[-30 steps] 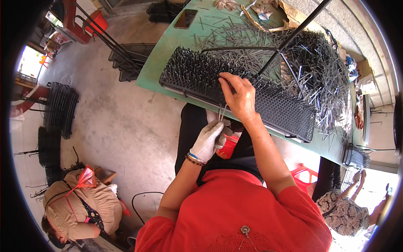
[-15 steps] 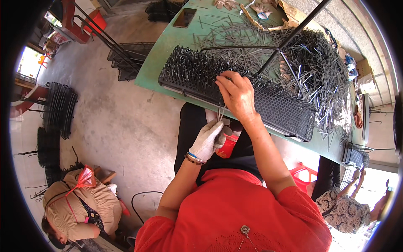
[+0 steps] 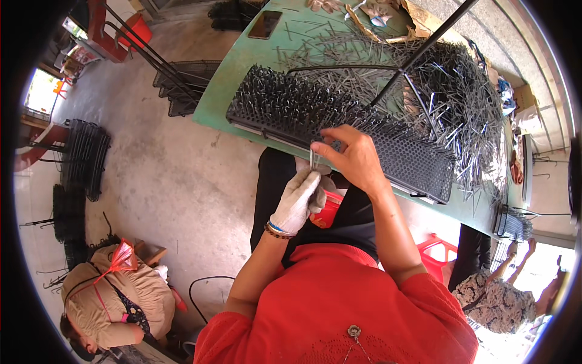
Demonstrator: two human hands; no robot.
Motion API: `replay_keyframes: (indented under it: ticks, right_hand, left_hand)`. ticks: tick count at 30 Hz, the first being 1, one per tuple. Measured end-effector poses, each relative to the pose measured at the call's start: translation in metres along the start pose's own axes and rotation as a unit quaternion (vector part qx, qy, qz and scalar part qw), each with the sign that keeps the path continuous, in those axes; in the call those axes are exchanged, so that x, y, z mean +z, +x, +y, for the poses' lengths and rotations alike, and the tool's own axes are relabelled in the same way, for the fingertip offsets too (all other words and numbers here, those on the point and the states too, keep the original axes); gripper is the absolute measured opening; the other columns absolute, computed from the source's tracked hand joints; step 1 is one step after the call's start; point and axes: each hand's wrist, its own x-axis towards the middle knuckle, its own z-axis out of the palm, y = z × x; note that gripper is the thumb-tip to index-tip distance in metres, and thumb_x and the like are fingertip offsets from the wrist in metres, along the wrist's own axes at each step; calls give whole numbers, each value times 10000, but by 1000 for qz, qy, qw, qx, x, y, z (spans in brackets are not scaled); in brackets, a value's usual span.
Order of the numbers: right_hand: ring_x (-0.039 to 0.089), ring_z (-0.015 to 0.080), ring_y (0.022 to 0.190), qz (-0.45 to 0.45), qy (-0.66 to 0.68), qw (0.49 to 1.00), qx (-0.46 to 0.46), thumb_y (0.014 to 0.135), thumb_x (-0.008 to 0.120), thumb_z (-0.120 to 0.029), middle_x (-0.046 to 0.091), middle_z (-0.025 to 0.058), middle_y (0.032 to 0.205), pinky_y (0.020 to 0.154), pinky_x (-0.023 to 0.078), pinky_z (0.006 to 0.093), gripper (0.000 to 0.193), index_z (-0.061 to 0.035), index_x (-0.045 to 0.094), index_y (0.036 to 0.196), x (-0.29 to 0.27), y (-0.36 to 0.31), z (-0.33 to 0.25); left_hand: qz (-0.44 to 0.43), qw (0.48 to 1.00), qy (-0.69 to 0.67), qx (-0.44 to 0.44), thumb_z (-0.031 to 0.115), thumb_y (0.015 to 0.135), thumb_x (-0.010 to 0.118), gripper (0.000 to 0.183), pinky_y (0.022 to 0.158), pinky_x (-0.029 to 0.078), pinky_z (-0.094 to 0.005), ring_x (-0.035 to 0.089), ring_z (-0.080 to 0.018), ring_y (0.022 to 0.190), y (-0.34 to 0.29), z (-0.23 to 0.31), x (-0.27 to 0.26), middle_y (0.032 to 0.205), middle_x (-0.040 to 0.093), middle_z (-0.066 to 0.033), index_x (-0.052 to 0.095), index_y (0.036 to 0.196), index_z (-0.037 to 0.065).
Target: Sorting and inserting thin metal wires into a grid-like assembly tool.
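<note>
My left hand (image 3: 297, 197), in a white glove with grey fingers, is closed around a few thin metal strips (image 3: 313, 159) that stick up from its grip. My bare right hand (image 3: 357, 155) is just above them, its thumb tip at the strips' upper ends. Its fingers are bent, with a gap between thumb and forefinger; nothing plainly shows in them. Beyond my hands a long black perforated rack (image 3: 403, 161) lies along the table's near edge. Many upright dark strips fill its left and middle part; bare holes show at the near right.
A large pile of loose dark strips (image 3: 458, 91) covers the green table (image 3: 212, 97), with a phone (image 3: 265, 25) at its far left. A black rod frame (image 3: 418, 51) rises over the rack. Co-workers sit at lower left (image 3: 121, 291) and lower right (image 3: 497, 300). Stacked racks (image 3: 85, 158) stand left.
My right hand has come back from the upright strips in the rack, toward me, to the strip ends at my left hand. The left hand has barely moved.
</note>
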Motion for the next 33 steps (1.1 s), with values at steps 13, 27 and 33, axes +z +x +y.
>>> replay_keyframes:
  ticks: [13,27,33]
  right_hand:
    - [492,37,551,118,215,962,123,879,704,-160,608,-21,660,499,397,201,199,23,702,958,7,19,10]
    - [625,80,632,167,106,979,44,878,689,-100,662,42,753,576,476,222,148,17,688,968,16,18,17]
    - [657,126,659,158,68,984,-44,852,685,-32,672,82,808,613,509,249,115,24,679,953,21,20,11]
  left_hand:
    - [13,1000,18,-16,270,1009,472,310,443,373,-175,511,-46,520,5,-11,-6,671,570,6,556,1165,15]
    - [16,999,20,-41,249,998,491,262,439,380,-175,510,-53,507,8,-11,-8,641,560,1,567,1120,30]
    - [9,999,11,-45,247,997,496,284,459,414,-172,536,-43,553,10,-12,-11,763,615,1,562,1167,30]
